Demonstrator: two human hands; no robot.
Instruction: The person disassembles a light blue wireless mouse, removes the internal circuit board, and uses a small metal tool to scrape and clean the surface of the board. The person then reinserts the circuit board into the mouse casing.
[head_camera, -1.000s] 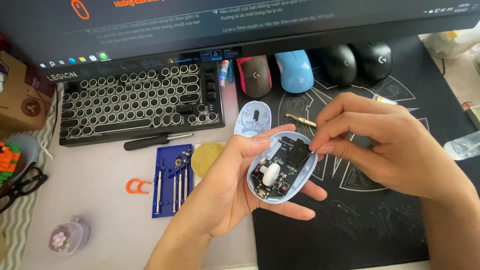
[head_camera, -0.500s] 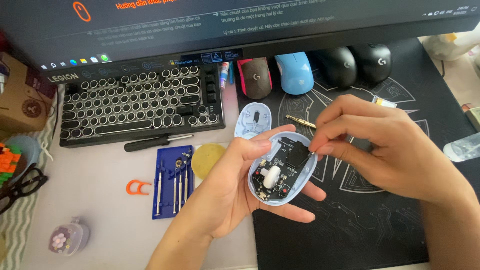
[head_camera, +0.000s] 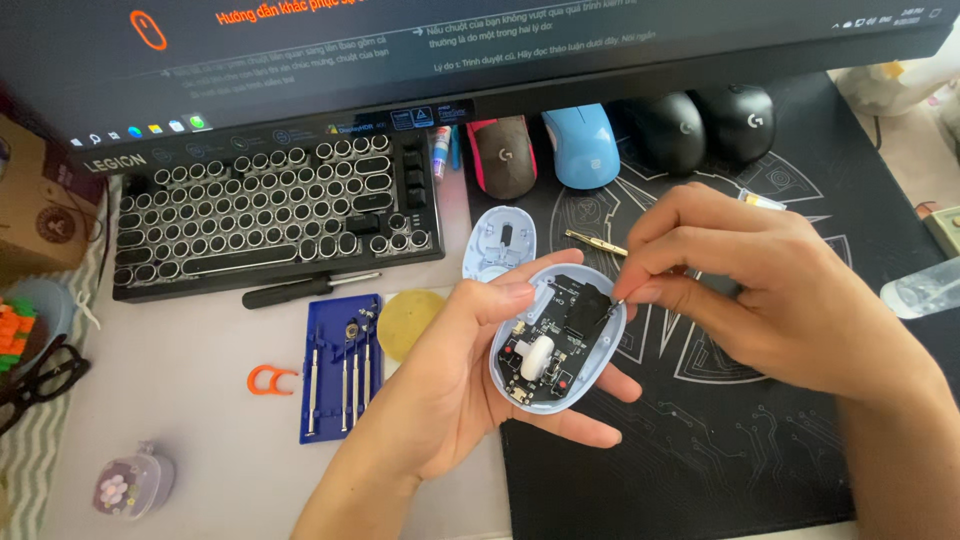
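Opened mouse on mat; keyboard behind-left; screwdriver set left

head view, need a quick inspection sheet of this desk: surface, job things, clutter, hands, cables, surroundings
surface: pale desk with a black patterned desk mat on its right half.
job's things: opened light-blue mouse base with circuit board and white scroll wheel exposed; its top shell lies on the desk beside the keyboard.
clutter: blue precision screwdriver set, black screwdriver, orange pry tool, yellow round pad, four mice in a row.
grippers: left hand cradles the base; right hand fingers pinch a thin tool at the board's edge.
cables: nothing seen.
surroundings: monitor above a black round-key keyboard.
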